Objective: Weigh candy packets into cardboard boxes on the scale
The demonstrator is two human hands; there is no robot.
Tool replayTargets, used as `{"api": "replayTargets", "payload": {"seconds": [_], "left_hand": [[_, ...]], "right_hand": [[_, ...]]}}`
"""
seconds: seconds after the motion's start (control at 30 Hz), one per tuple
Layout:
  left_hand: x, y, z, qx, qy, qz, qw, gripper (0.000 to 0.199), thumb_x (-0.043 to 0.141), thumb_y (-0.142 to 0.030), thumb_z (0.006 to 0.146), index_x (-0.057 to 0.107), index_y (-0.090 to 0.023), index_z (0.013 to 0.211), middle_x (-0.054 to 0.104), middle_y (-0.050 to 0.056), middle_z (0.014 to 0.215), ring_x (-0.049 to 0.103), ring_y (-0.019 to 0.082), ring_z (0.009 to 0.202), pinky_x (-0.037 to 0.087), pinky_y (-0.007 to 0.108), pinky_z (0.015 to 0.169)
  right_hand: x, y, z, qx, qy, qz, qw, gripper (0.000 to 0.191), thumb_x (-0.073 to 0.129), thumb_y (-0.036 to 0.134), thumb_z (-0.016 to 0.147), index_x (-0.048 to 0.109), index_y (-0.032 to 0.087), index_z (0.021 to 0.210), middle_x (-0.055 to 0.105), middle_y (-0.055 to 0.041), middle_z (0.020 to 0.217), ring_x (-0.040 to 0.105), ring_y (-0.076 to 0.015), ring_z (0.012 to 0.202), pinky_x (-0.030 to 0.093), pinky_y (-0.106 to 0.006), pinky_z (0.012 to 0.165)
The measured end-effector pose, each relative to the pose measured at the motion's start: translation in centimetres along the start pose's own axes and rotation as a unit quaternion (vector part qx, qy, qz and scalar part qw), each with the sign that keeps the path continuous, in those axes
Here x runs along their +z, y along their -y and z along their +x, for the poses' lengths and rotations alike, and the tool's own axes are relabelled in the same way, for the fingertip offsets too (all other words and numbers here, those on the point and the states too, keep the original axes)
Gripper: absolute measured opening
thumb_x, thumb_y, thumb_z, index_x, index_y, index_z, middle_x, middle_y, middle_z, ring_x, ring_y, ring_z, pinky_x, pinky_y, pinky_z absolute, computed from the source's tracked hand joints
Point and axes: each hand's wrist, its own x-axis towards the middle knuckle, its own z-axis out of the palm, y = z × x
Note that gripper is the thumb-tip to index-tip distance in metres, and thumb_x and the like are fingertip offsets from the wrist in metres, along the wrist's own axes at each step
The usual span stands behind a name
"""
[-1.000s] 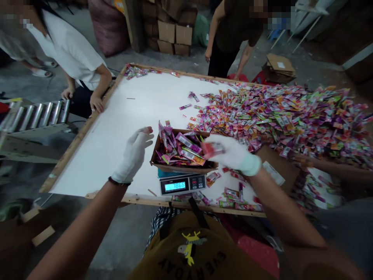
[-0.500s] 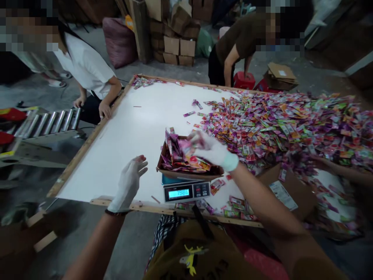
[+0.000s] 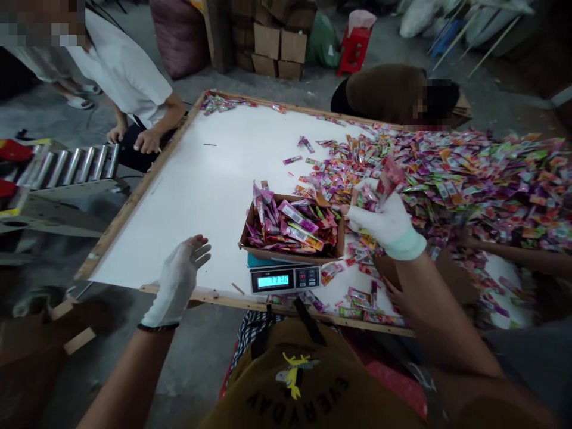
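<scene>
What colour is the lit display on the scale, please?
The display is cyan, best seen in the head view.

It looks like a packing workshop, with a digital scale (image 3: 285, 279) on a wood-edged worktop (image 3: 179, 202) heaped with small wrapped packets (image 3: 447, 173), a roller conveyor (image 3: 74, 168) and stacked cardboard boxes (image 3: 280, 50) on bare concrete.

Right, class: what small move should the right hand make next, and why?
Probably bring the right hand left over the open box and release a few of its packets: it holds them just beside the box, which sits on a lit scale.
</scene>
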Motion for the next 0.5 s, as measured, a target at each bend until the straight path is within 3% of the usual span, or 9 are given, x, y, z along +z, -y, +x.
{"api": "replayTargets", "payload": {"seconds": [0.17, 0.37, 0.5], "left_hand": [[3.1, -3.2, -0.9, 0.066, 0.065, 0.023, 0.995, 0.032, 0.075, -0.043, 0.075, 0.073, -0.022, 0.099, 0.076, 0.009, 0.117, 0.072, 0.026, 0.105, 0.057, 0.041, 0.091], [6.2, -5.6, -1.6, 0.127, 0.132, 0.069, 0.981, 0.036, 0.070, -0.046, 0.083, 0.073, -0.020, 0.109, 0.074, 0.014, 0.133, 0.073, 0.030, 0.111, 0.056, 0.051, 0.103], [8.8, -7.0, -2.0, 0.154, 0.165, 0.127, 0.966, 0.043, 0.068, -0.052, 0.086, 0.074, -0.018, 0.110, 0.074, 0.016, 0.135, 0.074, 0.030, 0.109, 0.057, 0.050, 0.101]], "right_hand": [[0.6, 0.7, 0.0, -0.001, 0.032, -0.034, 0.999, 0.026, 0.081, 0.031, 0.080, 0.068, 0.020, 0.100, 0.060, 0.0041, 0.066, 0.054, -0.0154, 0.057, 0.048, -0.032, 0.055], [-0.2, 1.3, -0.4, -0.005, 0.009, -0.097, 0.995, 0.025, 0.079, 0.039, 0.081, 0.071, 0.018, 0.093, 0.063, 0.0023, 0.068, 0.057, -0.0160, 0.064, 0.048, -0.031, 0.062], [-1.2, 0.3, -1.4, 0.024, -0.022, -0.109, 0.993, 0.032, 0.079, 0.048, 0.082, 0.071, 0.019, 0.094, 0.059, 0.0036, 0.065, 0.052, -0.0143, 0.056, 0.045, -0.030, 0.056]]}}
